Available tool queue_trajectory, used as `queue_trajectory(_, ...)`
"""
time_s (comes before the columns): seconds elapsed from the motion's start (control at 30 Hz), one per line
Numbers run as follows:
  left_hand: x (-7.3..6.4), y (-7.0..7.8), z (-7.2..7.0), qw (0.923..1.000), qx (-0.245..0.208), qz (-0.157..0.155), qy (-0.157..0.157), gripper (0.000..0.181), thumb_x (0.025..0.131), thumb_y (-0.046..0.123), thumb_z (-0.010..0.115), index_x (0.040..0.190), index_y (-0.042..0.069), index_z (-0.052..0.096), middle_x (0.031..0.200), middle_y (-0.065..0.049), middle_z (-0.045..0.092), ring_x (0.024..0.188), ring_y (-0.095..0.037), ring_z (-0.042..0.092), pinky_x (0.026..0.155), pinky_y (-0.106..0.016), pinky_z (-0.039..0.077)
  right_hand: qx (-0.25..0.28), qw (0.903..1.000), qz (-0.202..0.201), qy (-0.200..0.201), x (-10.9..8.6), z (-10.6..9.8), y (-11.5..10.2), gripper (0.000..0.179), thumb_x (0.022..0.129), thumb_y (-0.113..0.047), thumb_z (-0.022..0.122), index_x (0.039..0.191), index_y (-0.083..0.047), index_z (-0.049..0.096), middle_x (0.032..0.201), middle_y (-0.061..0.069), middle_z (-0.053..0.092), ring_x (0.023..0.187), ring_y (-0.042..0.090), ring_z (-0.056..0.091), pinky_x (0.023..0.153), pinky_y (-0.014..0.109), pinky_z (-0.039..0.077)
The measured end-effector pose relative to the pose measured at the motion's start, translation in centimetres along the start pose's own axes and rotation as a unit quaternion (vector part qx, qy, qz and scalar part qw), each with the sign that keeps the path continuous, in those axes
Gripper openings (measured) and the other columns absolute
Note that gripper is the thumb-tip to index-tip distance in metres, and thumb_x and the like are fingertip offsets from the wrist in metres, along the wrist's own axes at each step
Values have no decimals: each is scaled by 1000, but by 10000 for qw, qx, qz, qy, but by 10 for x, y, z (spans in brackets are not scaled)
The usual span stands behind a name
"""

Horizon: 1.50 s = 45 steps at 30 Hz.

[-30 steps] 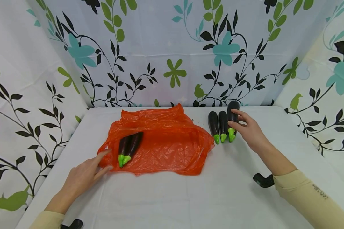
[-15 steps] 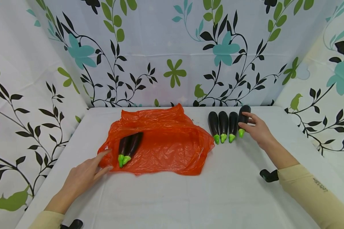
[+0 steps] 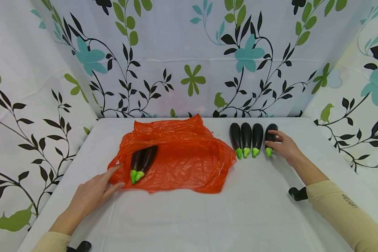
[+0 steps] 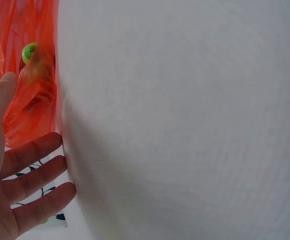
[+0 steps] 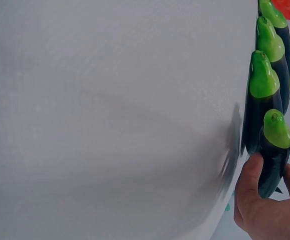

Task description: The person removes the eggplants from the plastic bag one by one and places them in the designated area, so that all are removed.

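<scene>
An open orange-red plastic bag (image 3: pixel 182 168) lies on the table, with two dark eggplants (image 3: pixel 148 159) in its left part. My left hand (image 3: pixel 91 196) rests at the bag's left edge, fingers extended; the left wrist view shows the thumb (image 4: pixel 0 95) against the plastic. At the back right, my right hand (image 3: pixel 285 147) pinches an eggplant (image 5: pixel 272 170) between thumb and fingers, its green stem end towards me. Left of it, three more eggplants (image 3: pixel 246 138) lie side by side in a row, apart from the held one.
A white cloth covers the table (image 3: pixel 176 224). Patterned curtains (image 3: pixel 163 63) hang behind it and along both sides. A black device (image 3: pixel 298 193) is fixed at the right wrist, another (image 3: pixel 83 246) at the left.
My right hand has shifted right, carrying the eggplant away from the third one in the row, then lowered it slightly towards the table. The left hand and bag have stayed in place.
</scene>
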<state>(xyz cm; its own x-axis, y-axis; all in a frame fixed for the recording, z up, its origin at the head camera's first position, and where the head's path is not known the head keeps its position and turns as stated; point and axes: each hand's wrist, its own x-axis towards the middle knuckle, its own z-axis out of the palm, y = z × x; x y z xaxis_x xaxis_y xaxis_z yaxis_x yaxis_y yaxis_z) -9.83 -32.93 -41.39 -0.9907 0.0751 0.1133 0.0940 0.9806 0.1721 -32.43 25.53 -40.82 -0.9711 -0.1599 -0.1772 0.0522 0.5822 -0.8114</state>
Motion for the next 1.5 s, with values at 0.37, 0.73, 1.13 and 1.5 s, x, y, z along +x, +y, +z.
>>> queue_trajectory(0.37, 0, 1, -1, 10000, 7, -35, -93, 64, 90, 47, 67, 141, 17, 43, 91, -7, 66, 79, -27, 62, 58, -48, 54, -52, 10000, 18, -79, 5, 5, 7, 69, 100, -22, 56, 155, -6, 18, 151, 36, 20, 133, 48, 34, 104, 55, 36)
queue_trajectory(0.73, 1, 2, -1, 10000, 70, 30, -2, 64, 89, 45, 68, 141, 19, 42, 85, -4, 63, 72, -22, 59, 54, -42, 53, -357, 9993, 45, 15, 6, 4, 6, 70, 100, -28, 56, 156, -8, 18, 151, 36, 19, 122, 48, 48, 102, 58, 38)
queue_trajectory(1.13, 1, 2, -2, 10000, 77, 24, -23, 64, 89, 45, 68, 141, 19, 42, 80, -1, 60, 70, -20, 57, 54, -41, 52, -290, 9961, -395, 728, -10, 10, -26, 68, 100, -35, 54, 156, -12, 22, 154, 30, 22, 136, 47, 33, 101, 63, 36)
queue_trajectory(1.5, 1, 2, -1, 10000, 60, 23, -12, 64, 89, 45, 69, 140, 18, 43, 78, 0, 59, 69, -20, 57, 52, -40, 51, -56, 9944, -1010, 316, -42, 45, -76, 63, 98, -33, 60, 152, -12, 34, 150, 22, 35, 132, 40, 39, 104, 53, 40)
